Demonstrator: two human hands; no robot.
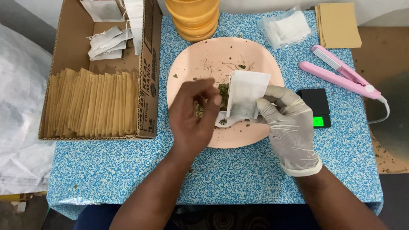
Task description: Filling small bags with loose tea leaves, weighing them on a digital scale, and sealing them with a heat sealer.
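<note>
Gloved right hand (289,127) pinching herb-holding tea bag (246,93) (over pink plate (187,72)); left hand (191,115) loosely curled, empty.

Left hand (194,117) bare, back toward camera, fingers curled inward, fingertips (217,100) pinched together near centre. Left forearm runs up from lower edge, angled right. Right hand (289,127) in white glove, cuff at wrist, thumb and fingers pinched at upper left. Right forearm bare, enters from lower right corner. Hands close, not touching.
</note>
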